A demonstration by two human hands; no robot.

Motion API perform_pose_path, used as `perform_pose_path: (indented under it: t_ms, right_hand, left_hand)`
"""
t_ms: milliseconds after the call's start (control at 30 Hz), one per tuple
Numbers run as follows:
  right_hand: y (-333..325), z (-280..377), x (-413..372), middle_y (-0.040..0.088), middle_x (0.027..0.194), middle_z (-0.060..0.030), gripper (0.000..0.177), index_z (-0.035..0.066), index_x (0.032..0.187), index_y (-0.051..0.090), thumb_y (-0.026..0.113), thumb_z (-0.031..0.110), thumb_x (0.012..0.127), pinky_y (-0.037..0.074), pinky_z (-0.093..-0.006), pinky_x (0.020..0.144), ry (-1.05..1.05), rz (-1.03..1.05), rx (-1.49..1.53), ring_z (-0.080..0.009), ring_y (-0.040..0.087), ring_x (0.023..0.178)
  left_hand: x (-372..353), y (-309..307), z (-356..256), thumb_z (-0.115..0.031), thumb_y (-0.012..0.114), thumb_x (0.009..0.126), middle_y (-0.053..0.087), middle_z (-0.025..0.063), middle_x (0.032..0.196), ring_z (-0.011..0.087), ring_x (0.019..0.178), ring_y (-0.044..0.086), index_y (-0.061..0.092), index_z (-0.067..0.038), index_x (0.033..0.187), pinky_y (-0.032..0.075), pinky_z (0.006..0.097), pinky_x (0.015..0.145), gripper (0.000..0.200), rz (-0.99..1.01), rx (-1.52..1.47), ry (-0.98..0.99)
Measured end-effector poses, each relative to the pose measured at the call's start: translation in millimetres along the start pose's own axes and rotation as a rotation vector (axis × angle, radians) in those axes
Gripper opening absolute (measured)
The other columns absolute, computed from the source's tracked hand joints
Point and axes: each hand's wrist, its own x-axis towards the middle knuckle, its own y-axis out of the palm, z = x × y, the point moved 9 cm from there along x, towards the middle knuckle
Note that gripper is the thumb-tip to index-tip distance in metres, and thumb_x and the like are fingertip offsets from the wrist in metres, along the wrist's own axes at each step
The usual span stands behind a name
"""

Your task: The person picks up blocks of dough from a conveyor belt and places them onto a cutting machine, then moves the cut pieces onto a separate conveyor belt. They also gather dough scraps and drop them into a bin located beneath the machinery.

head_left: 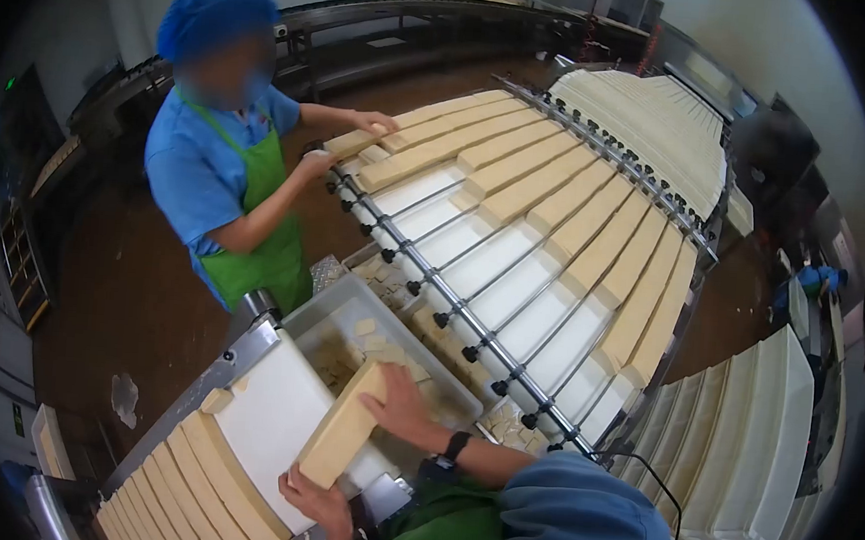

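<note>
Cream, long rectangular slab [345, 429] pinched endwise between right hand [405, 406] and left hand [321, 506]; firm-looking, likely breakable, best supported at both ends.

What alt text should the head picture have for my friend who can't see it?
A left hand and right hand hold a long, pale block beside a white surface, near a row of matching blocks. Beyond a gray bin with broken pieces, a person in a blue cap and green apron handles more blocks on a wide table.
</note>
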Motion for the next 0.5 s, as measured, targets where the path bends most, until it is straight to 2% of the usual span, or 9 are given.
perform_pose_path:
  t_ms: [167,267,433,467,500]
  right_hand:
    - [-135,-64,53,0.053,0.116,-0.0249,0.062,-0.003,0.13,0.045,0.069,0.03,0.084,0.042,-0.0483,0.093,-0.122,-0.357,-0.102,-0.0428,0.051,0.106]
    - [-191,-127,100,0.055,0.113,-0.0239,0.059,-0.003,0.129,0.046,0.068,0.03,0.085,0.045,-0.0467,0.091,-0.07,-0.465,-0.107,-0.0417,0.054,0.103]
    - [-235,-231,172,0.059,0.112,-0.0249,0.057,-0.002,0.129,0.047,0.065,0.033,0.089,0.047,-0.0437,0.09,0.033,-0.441,-0.16,-0.0424,0.057,0.103]
    - [-235,-247,183,0.06,0.114,-0.0252,0.057,-0.002,0.13,0.048,0.063,0.036,0.09,0.045,-0.0496,0.093,0.101,-0.366,-0.152,-0.0408,0.059,0.104]
    - [-230,-263,192,0.06,0.114,-0.0253,0.057,-0.003,0.129,0.049,0.063,0.036,0.09,0.044,-0.0498,0.094,0.179,-0.233,-0.264,-0.0405,0.059,0.105]
  left_hand:
    - [32,70,-130,0.0,0.067,0.069,0.037,0.0241,0.136,0.0437,0.125,0.04,0.049,-0.007,0.132,0.037,0.0483,0.104,0.066,0.103,-0.12,0.156]
    - [53,110,-215,-0.003,0.074,0.068,0.039,0.0213,0.135,0.044,0.121,0.042,0.048,-0.011,0.135,0.042,0.0485,0.098,0.072,0.187,-0.085,0.298]
    - [80,179,-312,-0.014,0.086,0.064,0.043,0.0196,0.131,0.0427,0.115,0.048,0.047,-0.016,0.136,0.046,0.0472,0.091,0.082,0.433,0.009,0.326]
    - [84,194,-323,-0.021,0.087,0.064,0.043,0.0193,0.13,0.0437,0.11,0.052,0.047,-0.017,0.137,0.048,0.0477,0.088,0.083,0.495,0.059,0.359]
    - [90,206,-332,-0.022,0.085,0.067,0.043,0.0194,0.129,0.0436,0.11,0.052,0.046,-0.016,0.137,0.048,0.0481,0.087,0.081,0.553,0.067,0.355]
